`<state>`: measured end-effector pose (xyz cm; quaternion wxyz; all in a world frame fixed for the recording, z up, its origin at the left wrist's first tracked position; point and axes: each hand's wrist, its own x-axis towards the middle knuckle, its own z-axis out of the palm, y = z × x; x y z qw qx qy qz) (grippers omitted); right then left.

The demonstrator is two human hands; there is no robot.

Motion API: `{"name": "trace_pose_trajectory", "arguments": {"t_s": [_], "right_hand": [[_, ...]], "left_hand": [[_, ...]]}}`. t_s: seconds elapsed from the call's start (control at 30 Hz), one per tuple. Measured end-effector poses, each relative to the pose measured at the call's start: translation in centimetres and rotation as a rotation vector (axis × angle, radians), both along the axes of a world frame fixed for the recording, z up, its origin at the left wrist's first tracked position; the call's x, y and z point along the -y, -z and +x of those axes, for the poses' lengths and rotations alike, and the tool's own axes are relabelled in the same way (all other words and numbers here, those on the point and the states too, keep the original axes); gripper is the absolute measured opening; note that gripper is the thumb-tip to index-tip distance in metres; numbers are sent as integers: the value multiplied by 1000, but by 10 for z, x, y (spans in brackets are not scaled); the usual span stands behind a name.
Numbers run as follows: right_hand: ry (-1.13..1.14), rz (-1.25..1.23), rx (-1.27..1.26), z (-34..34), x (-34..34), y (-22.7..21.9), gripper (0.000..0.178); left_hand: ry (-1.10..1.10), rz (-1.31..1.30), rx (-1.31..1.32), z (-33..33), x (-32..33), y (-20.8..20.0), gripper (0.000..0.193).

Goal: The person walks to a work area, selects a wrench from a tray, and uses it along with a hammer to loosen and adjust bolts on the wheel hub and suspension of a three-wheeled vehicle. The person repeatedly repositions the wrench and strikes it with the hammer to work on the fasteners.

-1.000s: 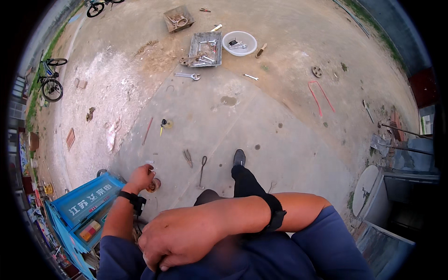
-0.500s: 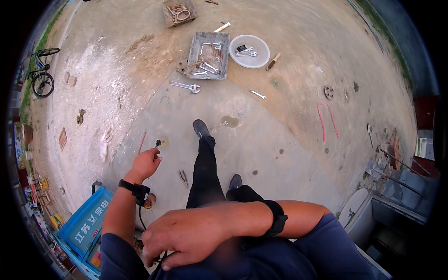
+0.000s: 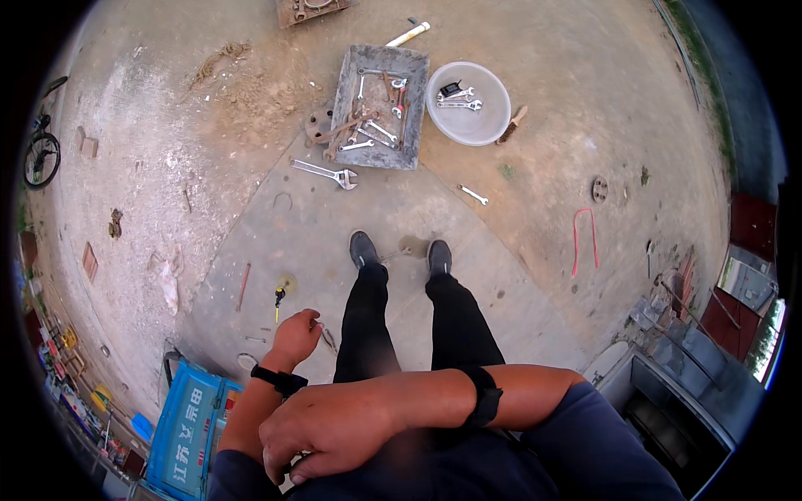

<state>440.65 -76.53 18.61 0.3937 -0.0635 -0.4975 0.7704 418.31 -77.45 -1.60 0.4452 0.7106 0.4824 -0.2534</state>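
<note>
My left hand (image 3: 296, 336) hangs over the concrete with its fingers loosely apart, and nothing shows in it. Just beyond it a yellow and black screwdriver (image 3: 280, 299) lies on the ground. A pair of pliers (image 3: 330, 340) is close to its right, partly hidden by the hand. My right hand (image 3: 330, 422) is held across my body at the lower edge, fingers curled in. Whatever those fingers may hold is hidden.
Ahead stand a grey tray (image 3: 343, 83) of wrenches and a white basin (image 3: 462, 134) with wrenches inside. A large adjustable wrench (image 3: 326, 174) and a small wrench (image 3: 474, 194) lie on the ground. A blue box (image 3: 185, 426) is at lower left.
My left hand has drawn back from the screwdriver, which lies in full view. My right foot has come up beside my left. The right hand stays curled across my body.
</note>
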Motion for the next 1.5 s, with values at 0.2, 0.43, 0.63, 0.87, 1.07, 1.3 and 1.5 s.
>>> {"name": "trace_pose_trajectory", "arguments": {"t_s": [0.2,0.43,0.63,0.87,1.07,1.3,1.5], "right_hand": [[-28,-105,154,70,-53,57,22],[-32,-331,561,201,-119,178,29],[263,-724,906,300,-170,340,36],[566,-803,1126,349,-220,514,55],[610,-475,1253,340,-272,624,68],[583,-355,1368,326,-326,683,72],[566,-311,1398,320,-344,689,73]], "left_hand": [[-95,-76,-56,35,-37,19,29],[-297,-38,-124,73,-52,40,28],[-322,-99,-293,54,-41,87,27],[-320,-206,-365,17,-54,183,26],[-327,-264,-414,3,-81,236,25],[-309,-285,-420,-3,-97,264,27],[-371,-393,-424,-15,-83,273,29]]}}
